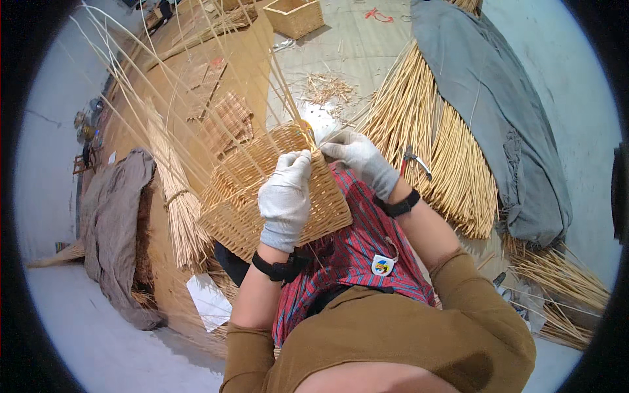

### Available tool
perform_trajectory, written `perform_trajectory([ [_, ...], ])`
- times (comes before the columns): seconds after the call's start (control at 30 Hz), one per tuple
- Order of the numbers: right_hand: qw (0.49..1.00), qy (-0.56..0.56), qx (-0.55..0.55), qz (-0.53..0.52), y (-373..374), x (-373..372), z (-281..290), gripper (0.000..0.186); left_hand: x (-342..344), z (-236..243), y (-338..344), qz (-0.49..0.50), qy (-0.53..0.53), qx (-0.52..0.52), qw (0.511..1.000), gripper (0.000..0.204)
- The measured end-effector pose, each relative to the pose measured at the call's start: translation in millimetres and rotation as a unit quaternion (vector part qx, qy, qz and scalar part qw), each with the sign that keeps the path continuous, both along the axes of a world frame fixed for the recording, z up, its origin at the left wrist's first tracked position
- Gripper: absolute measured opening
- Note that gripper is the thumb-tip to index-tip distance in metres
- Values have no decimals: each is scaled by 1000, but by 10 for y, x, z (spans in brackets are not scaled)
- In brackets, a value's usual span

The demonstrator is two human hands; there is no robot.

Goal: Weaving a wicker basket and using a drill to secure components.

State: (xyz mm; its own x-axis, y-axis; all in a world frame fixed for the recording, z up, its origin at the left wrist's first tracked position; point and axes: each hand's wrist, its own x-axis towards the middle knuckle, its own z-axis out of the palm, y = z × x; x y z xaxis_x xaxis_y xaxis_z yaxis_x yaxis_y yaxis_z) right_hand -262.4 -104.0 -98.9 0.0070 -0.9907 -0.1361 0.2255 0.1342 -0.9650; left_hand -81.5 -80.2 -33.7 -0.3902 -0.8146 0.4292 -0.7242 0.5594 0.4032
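Note:
A half-woven wicker basket (308,209) rests tilted on my lap, with long upright stakes rising from its far and left sides. My left hand (286,196), in a white glove, is closed at the near rim, its fingertips pinching the weave close to the right corner. Just beyond that corner my right hand (360,159), also gloved, has bent fingers pinched on a thin wicker strand at the rim. The strand's end is too small to make out. Both hands nearly meet at the fingertips.
Bundles of peeled rods (452,157) lie on the right beside a grey cloth (498,98), with red-handled pliers (414,161) on top. Another bundle (173,203) stands at left. A finished-looking basket (295,18), woven panels (227,124) and cut scraps (327,88) lie farther off.

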Motion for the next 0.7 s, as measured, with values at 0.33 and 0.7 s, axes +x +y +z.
perform_trajectory([
  [0.33,995,-38,-87,-43,208,145,-114,36,85,-105,-52,-41,83,27,995,30],
  [0.7,860,-224,-132,-438,-100,-727,228,19,49,-62,80,15,15,53,998,34],
])
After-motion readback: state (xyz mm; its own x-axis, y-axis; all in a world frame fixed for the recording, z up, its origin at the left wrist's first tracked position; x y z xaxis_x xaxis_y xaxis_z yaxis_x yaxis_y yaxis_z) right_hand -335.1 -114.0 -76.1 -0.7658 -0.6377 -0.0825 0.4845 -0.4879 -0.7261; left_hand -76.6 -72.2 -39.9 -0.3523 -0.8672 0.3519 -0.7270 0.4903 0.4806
